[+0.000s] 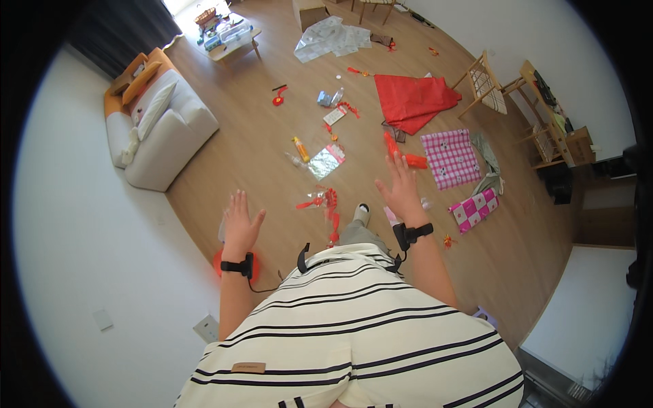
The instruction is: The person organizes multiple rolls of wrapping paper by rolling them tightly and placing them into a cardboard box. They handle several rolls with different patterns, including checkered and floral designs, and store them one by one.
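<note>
My left hand (242, 224) is raised flat over the wooden floor, back up, thumb apart, holding nothing. Under its wrist shows part of a red round thing (218, 262). My right hand (400, 188) is also raised and empty, its fingertips in front of an orange-red plastic bag (417, 161). Between the hands lie red tasselled ornaments (331, 199), a silvery clear packet (325, 162) and a yellow tube-like bottle (301, 149). Right of my right hand are a pink checked cloth or sheet (451, 158) and a pink-and-white checkered package (474, 210).
A large red bag or cloth (410, 102) lies ahead, near a wooden chair (482, 86). Farther off are crumpled translucent plastic sheeting (331, 38), a cardboard box (309, 14) and a low table (229, 49). A white and orange sofa (171, 137) stands at the left wall.
</note>
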`<state>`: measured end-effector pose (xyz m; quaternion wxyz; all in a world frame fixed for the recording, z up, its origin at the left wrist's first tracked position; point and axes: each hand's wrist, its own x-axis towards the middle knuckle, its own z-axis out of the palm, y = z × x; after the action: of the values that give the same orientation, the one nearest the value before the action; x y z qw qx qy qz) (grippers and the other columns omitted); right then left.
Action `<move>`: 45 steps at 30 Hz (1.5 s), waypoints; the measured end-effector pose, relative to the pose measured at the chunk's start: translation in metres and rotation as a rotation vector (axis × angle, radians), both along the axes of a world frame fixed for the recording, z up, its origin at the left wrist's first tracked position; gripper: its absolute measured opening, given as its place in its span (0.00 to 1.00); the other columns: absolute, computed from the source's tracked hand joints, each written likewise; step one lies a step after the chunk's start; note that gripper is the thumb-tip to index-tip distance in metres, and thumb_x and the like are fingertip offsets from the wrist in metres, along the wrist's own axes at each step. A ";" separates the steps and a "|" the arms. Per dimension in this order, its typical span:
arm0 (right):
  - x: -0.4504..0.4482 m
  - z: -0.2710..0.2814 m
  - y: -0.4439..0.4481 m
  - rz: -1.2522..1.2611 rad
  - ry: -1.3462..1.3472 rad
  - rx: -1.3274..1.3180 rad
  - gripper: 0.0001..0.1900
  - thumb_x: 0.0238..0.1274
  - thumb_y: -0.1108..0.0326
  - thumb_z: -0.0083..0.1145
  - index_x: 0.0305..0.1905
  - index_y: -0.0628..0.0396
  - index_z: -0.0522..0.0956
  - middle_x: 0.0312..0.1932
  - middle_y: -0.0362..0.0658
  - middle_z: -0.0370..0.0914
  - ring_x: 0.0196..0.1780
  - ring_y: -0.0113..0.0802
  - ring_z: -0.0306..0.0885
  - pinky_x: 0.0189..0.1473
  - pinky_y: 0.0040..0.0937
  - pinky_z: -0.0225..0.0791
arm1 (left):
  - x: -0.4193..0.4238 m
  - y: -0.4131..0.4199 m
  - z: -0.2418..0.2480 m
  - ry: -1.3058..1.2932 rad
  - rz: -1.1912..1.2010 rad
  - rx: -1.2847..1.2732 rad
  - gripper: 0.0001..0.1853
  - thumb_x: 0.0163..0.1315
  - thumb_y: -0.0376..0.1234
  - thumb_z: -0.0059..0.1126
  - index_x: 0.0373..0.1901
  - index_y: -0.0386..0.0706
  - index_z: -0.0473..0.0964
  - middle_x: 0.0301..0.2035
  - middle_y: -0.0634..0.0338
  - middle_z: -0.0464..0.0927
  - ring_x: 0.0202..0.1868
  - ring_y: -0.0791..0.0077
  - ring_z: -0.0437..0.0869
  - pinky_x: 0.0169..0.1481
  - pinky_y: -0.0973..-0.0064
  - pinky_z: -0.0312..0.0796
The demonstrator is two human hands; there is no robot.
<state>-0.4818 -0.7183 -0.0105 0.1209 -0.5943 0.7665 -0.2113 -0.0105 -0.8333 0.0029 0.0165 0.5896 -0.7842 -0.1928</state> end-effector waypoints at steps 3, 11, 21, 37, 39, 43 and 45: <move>-0.059 -0.004 -0.025 -0.004 0.040 -0.054 0.44 0.80 0.43 0.66 0.90 0.50 0.64 0.95 0.53 0.53 0.95 0.63 0.52 0.85 0.80 0.53 | -0.059 -0.037 -0.001 -0.009 0.000 0.063 0.49 0.83 0.59 0.58 0.92 0.39 0.54 0.91 0.47 0.54 0.93 0.46 0.49 0.91 0.32 0.49; -0.197 0.002 -0.065 -0.039 0.101 -0.027 0.44 0.78 0.47 0.68 0.91 0.47 0.64 0.95 0.53 0.53 0.94 0.63 0.52 0.85 0.83 0.51 | -0.202 -0.132 0.017 0.061 -0.060 0.016 0.46 0.83 0.55 0.61 0.91 0.41 0.57 0.90 0.46 0.54 0.92 0.45 0.51 0.91 0.33 0.51; -0.262 -0.009 -0.120 -0.128 0.033 -0.021 0.35 0.72 0.54 0.73 0.80 0.53 0.77 0.86 0.56 0.70 0.89 0.59 0.65 0.84 0.71 0.61 | -0.305 -0.222 -0.006 0.168 -0.268 0.071 0.44 0.75 0.42 0.74 0.87 0.39 0.64 0.85 0.41 0.65 0.89 0.40 0.59 0.91 0.44 0.58; -0.347 -0.014 -0.278 -0.262 0.088 0.150 0.37 0.72 0.57 0.74 0.82 0.54 0.76 0.86 0.58 0.70 0.88 0.60 0.66 0.85 0.59 0.63 | -0.469 -0.464 -0.028 0.309 -0.529 0.112 0.41 0.76 0.37 0.73 0.86 0.39 0.64 0.83 0.40 0.67 0.85 0.40 0.67 0.88 0.51 0.65; -0.361 -0.021 -0.277 -0.325 0.098 0.190 0.36 0.73 0.57 0.74 0.82 0.53 0.76 0.85 0.58 0.70 0.88 0.60 0.66 0.85 0.59 0.63 | -0.491 -0.486 -0.037 0.297 -0.600 0.067 0.41 0.74 0.37 0.74 0.85 0.38 0.66 0.82 0.39 0.68 0.85 0.37 0.67 0.87 0.49 0.66; -0.385 -0.035 -0.272 -0.429 0.080 0.293 0.37 0.73 0.52 0.72 0.83 0.50 0.75 0.87 0.56 0.68 0.89 0.59 0.64 0.85 0.68 0.63 | -0.546 -0.512 -0.044 0.331 -0.689 0.016 0.39 0.72 0.36 0.76 0.82 0.38 0.69 0.80 0.39 0.71 0.83 0.36 0.69 0.85 0.47 0.67; -0.392 -0.038 -0.269 -0.486 0.072 0.357 0.38 0.74 0.52 0.71 0.83 0.50 0.74 0.88 0.55 0.67 0.89 0.59 0.64 0.84 0.69 0.63 | -0.573 -0.516 -0.045 0.328 -0.737 0.016 0.38 0.74 0.36 0.74 0.83 0.38 0.69 0.80 0.40 0.71 0.84 0.38 0.68 0.86 0.49 0.67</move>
<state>-0.8734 -0.9874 -0.0483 0.1419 -0.3701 0.9150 -0.0749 -0.5831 -1.3494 -0.0417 0.0666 0.2303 -0.9285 -0.2836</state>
